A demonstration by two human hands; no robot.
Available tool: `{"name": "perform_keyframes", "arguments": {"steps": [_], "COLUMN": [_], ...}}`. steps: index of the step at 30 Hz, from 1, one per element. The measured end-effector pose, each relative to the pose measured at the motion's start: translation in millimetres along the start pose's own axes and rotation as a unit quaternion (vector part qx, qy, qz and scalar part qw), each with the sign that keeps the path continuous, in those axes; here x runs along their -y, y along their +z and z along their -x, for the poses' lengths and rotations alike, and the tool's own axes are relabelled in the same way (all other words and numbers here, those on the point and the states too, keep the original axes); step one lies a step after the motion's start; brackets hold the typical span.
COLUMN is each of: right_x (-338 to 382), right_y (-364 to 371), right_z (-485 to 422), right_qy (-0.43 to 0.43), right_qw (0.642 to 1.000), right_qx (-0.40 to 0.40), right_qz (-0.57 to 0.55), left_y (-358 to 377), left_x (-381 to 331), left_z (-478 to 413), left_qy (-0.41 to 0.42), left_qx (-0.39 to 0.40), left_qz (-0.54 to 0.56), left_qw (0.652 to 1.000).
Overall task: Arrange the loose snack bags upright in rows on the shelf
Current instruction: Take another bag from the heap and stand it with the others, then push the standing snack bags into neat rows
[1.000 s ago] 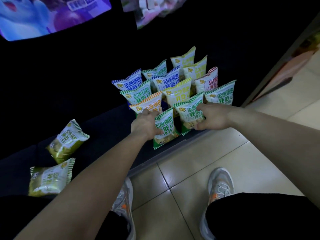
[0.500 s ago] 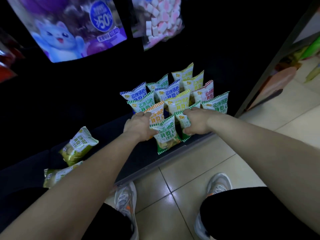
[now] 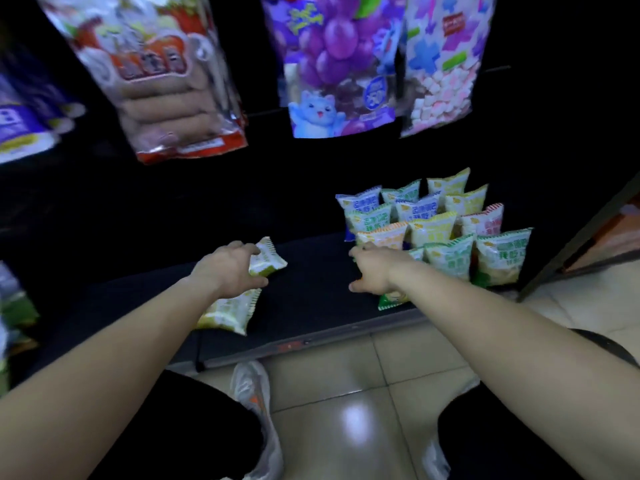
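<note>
Several small snack bags (image 3: 433, 220) stand upright in rows at the right end of the dark bottom shelf (image 3: 311, 306). My right hand (image 3: 375, 268) rests against the front-left standing green bag (image 3: 391, 299), mostly hiding it. My left hand (image 3: 230, 268) reaches left and closes around a loose yellow-green bag (image 3: 268, 259). A second loose yellow-green bag (image 3: 230, 311) lies flat just below that hand, partly under my forearm.
Large hanging bags fill the top: a red one (image 3: 166, 74), a purple grape one (image 3: 336, 64), a marshmallow one (image 3: 440, 60). More packs sit at the left edge (image 3: 14, 306). A dark shelf post (image 3: 581, 237) rises at right. My shoes (image 3: 252, 386) stand on tiled floor.
My left hand left the standing rows and moved left onto a loose yellow-green bag. My right hand slid left to the front-left standing bag. The view tilted up and left.
</note>
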State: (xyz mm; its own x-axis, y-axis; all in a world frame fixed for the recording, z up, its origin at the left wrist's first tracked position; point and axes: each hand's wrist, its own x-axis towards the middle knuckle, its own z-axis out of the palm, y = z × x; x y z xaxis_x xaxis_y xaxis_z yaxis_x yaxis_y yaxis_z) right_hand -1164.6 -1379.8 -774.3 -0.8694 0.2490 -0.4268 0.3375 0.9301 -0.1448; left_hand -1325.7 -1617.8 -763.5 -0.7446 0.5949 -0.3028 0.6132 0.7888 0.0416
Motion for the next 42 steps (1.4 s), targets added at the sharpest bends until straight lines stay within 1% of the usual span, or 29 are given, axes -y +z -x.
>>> {"name": "perform_keyframes", "arguments": {"steps": [7,11,15,18,21,24,26,30,32,34,36,39,42], "right_x": [108,163,207,228,237,236,232,216,204,190,176,155,135], "right_y": [43,80,112,127,142,150,154,149,134,113,88,45,11], "right_z": [-81,-142,-203,-237,-263,-267,-263,-240,-223,-201,-178,-139,-99], "right_qy": [-0.047,-0.069,-0.101,-0.114,-0.107,-0.091,-0.090,-0.119,-0.148,-0.175,-0.192,-0.202,-0.204], "right_qw": [0.997,0.993,0.990,0.991,0.990,0.988,0.987,0.986,0.984,0.981,0.979,0.978,0.974], "right_qx": [0.032,0.047,0.057,0.051,0.094,0.124,0.132,0.113,0.098,0.082,0.065,0.030,-0.008], "right_qz": [-0.055,-0.085,-0.075,-0.049,-0.006,0.021,0.016,-0.026,-0.008,0.014,0.029,0.052,0.095], "left_y": [27,53,81,85,85,85,83,79,73,66,57,45,28], "left_x": [108,154,182,201,215,212,206,196,187,172,150,109,73], "left_z": [9,0,-5,-7,-14,-26,-32,-37,-36,-34,-32,-26,-19], "left_qy": [-0.041,-0.064,-0.086,-0.110,-0.137,-0.138,-0.129,-0.117,-0.102,-0.069,-0.020,0.050,0.095], "left_qx": [0.055,0.081,0.112,0.120,0.107,0.104,0.109,0.109,0.093,0.086,0.093,0.104,0.082], "left_qz": [0.007,0.055,0.112,0.154,0.172,0.177,0.176,0.167,0.161,0.133,0.080,0.009,-0.024], "left_qw": [0.998,0.993,0.984,0.975,0.970,0.969,0.970,0.973,0.977,0.985,0.992,0.993,0.992]}}
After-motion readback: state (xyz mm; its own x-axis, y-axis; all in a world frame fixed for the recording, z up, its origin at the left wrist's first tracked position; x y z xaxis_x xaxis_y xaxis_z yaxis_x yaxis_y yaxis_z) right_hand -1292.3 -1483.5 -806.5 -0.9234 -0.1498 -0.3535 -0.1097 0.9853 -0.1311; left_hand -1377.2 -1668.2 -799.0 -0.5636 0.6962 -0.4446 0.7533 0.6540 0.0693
